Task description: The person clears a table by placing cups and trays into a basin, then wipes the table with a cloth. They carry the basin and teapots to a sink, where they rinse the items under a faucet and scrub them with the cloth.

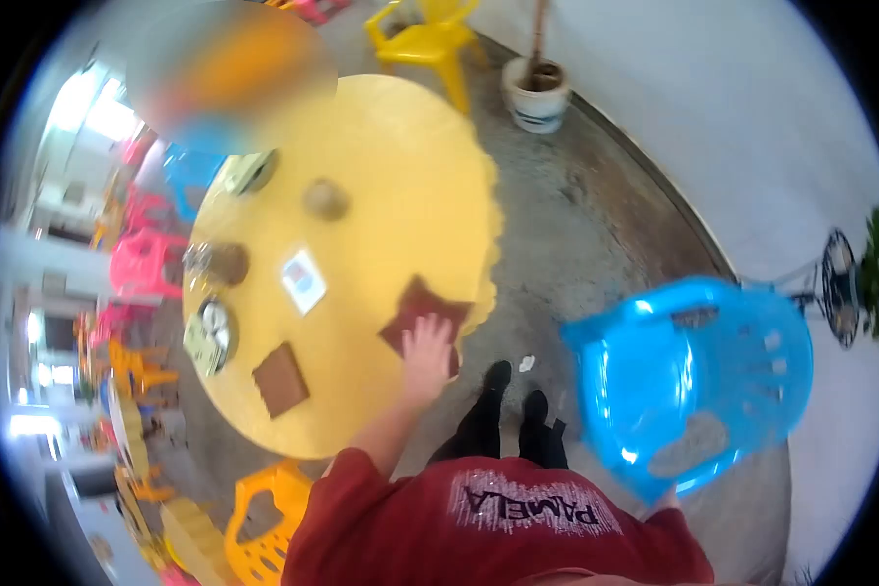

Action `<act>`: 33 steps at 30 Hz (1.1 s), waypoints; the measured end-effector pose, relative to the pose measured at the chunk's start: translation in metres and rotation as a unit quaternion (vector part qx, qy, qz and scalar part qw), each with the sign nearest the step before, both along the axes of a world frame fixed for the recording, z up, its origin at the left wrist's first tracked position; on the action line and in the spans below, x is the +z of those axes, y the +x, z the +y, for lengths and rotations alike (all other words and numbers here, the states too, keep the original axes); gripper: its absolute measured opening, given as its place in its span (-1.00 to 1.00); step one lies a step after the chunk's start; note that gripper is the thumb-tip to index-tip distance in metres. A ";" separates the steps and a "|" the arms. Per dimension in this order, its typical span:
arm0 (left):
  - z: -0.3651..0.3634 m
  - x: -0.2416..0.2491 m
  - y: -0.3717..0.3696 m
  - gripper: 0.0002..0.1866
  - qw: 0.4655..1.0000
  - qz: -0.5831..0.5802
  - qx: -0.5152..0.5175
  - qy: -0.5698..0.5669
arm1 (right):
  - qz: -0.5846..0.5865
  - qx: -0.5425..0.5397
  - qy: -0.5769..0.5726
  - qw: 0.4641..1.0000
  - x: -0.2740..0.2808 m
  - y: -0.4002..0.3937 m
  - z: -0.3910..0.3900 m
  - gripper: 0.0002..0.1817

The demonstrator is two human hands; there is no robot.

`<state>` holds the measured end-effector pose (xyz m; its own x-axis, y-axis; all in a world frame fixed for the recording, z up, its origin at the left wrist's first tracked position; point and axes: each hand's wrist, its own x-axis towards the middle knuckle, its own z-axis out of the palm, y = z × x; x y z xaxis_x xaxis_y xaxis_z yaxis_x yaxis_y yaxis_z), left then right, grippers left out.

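Observation:
My left hand (pixel 428 350) lies flat, fingers spread, on a dark brown star-shaped piece (pixel 418 303) near the right edge of the round yellow table (pixel 391 166). Low at the right, my right hand (pixel 667 501) meets the arm of a blue plastic chair (pixel 645 376); its fingers are hidden. Left of the star, a brown squarish piece (pixel 281 379) rests near the table's front. A white card with a coloured picture (pixel 304 281) lies further in, and a small round brownish object (pixel 325 198) sits beyond it.
Along the table's left side are a clear container (pixel 200 262), a brown jar-like object (pixel 230 264) and a pale green item (pixel 203 344). A yellow chair (pixel 430 44) and a potted stem (pixel 537 98) stand behind. An orange chair (pixel 264 523) is at front left.

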<state>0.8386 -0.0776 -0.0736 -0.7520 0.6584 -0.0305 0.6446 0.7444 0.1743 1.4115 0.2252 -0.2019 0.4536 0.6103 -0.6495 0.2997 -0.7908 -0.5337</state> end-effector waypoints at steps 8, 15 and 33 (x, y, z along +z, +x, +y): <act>-0.091 0.005 0.078 -0.55 0.997 -0.016 0.055 0.059 | -0.386 0.317 0.356 0.790 0.083 -0.094 0.061 -0.43; -0.172 0.003 0.069 -0.56 0.968 0.016 0.235 0.082 | -0.116 0.506 0.466 0.717 0.098 -0.321 0.067 -0.45; 0.013 0.048 -0.024 -0.69 0.445 -0.439 0.305 0.719 | 0.436 0.831 0.239 0.249 0.197 -0.592 -0.147 -0.35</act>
